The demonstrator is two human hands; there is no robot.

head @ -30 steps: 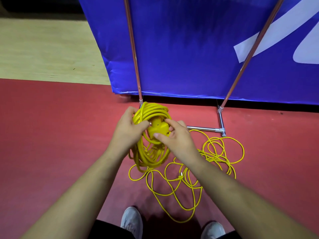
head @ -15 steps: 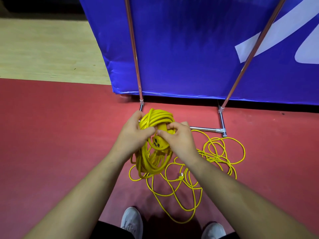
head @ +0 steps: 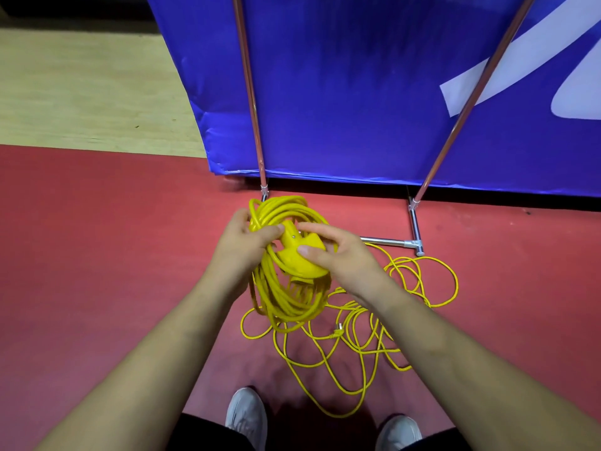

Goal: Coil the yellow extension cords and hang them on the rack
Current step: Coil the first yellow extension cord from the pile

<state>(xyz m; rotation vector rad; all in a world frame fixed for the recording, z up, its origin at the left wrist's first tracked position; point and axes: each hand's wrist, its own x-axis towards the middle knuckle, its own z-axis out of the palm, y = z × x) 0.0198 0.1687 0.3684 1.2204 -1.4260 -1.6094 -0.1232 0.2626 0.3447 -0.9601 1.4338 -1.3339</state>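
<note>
A coiled yellow extension cord (head: 286, 297) hangs in front of me, its loops bunched together. My left hand (head: 242, 249) grips the upper left of the coil, thumb over the strands. My right hand (head: 338, 255) holds the cord's yellow socket block (head: 300, 260) against the coil, thumb on its face and fingers curled behind. A second yellow cord (head: 374, 323) lies loose and tangled on the red floor below and to the right, its plug (head: 336, 332) showing. The metal rack (head: 390, 241) shows two slanted poles and a chrome foot bar just beyond my hands.
A blue banner (head: 357, 92) stands behind the rack poles. The red floor mat (head: 97, 255) meets a pale wooden floor (head: 81, 92) at the upper left. My two grey shoes (head: 247, 415) are at the bottom edge, close to the loose cord.
The socket block has turned in my right hand, its face with the holes no longer showing. The coil shifted slightly up and left; both hands stay on it.
</note>
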